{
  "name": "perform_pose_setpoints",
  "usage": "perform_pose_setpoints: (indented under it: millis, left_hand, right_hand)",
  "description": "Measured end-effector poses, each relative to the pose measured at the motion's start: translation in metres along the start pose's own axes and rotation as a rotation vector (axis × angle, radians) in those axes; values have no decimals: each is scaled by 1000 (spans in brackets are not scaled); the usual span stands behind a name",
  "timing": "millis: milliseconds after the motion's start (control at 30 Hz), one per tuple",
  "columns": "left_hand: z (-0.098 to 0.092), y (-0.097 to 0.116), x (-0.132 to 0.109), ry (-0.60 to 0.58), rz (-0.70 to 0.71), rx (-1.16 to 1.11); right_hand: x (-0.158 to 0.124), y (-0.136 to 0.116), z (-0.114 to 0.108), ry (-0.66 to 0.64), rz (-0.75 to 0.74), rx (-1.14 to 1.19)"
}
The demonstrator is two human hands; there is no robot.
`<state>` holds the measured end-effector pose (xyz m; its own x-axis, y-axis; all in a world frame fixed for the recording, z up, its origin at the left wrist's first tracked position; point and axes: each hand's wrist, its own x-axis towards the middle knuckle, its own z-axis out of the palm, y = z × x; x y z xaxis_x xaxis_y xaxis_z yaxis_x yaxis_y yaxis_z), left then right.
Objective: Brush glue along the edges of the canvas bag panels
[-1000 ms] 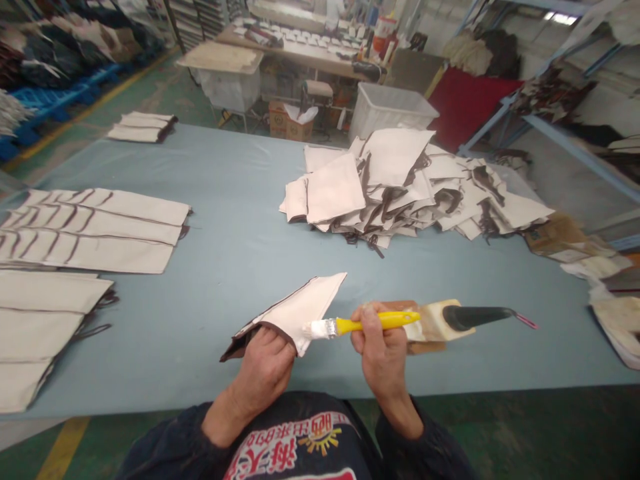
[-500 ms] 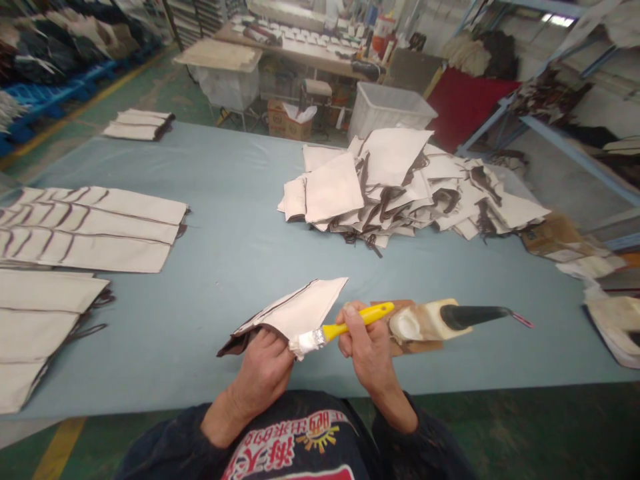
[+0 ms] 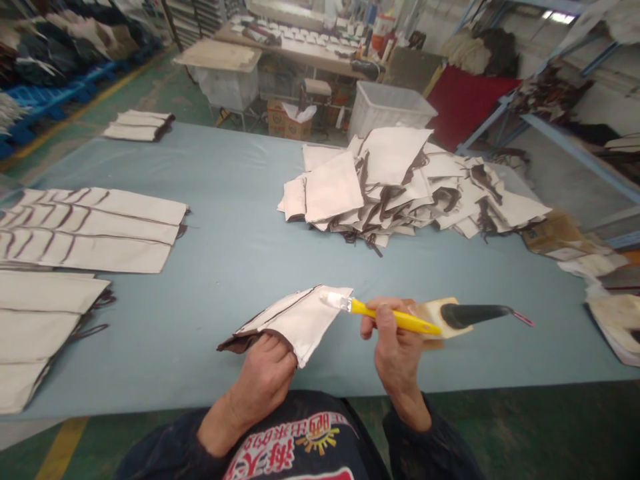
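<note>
My left hand [image 3: 267, 377] is closed on the near edge of a cream fabric piece [image 3: 300, 319] with dark brown edging, its fingertips hidden in the fold. The piece stands tilted above the table. In my right hand [image 3: 397, 350] is a paintbrush with a yellow handle [image 3: 413, 322]; its whitish bristles [image 3: 333, 299] touch the upper right part of the cream face. Behind that hand lies a cream plastic container with a black nozzle [image 3: 475, 316], on brown card that is partly hidden.
A loose heap of cream pieces with brown ties [image 3: 400, 187] covers the table's far right. Neatly overlapped rows [image 3: 125, 230] lie at the left, with a small stack [image 3: 137, 125] at the far left corner. A cardboard box [image 3: 555, 237] sits at the right edge.
My right hand has moved right, and the brush tip has gone from the piece's near corner up to its far right edge. My left hand keeps its hold, the fabric tilting slightly.
</note>
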<state>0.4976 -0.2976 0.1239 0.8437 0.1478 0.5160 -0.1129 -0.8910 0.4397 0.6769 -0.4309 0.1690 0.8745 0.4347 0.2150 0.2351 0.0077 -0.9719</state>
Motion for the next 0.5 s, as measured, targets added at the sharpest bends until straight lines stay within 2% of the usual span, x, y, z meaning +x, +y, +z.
perform_pose_setpoints:
  millis: [67, 133, 233, 400, 500]
  left_hand:
    - [-3, 4, 2, -48, 33, -59]
    - [-7, 8, 5, -99, 46, -114]
    - [-13, 13, 8, -162, -13, -175]
    - [-18, 16, 7, -296, -93, -250]
    - [-24, 16, 11, -371, -141, -298]
  right_hand:
    - [13, 17, 3, -85, -83, -102]
    - [29, 37, 8, -223, -103, -169]
    - [48, 59, 16, -422, -96, -198]
    - [46, 65, 37, -703, -93, -188]
    - [37, 64, 48, -757, -173, -159]
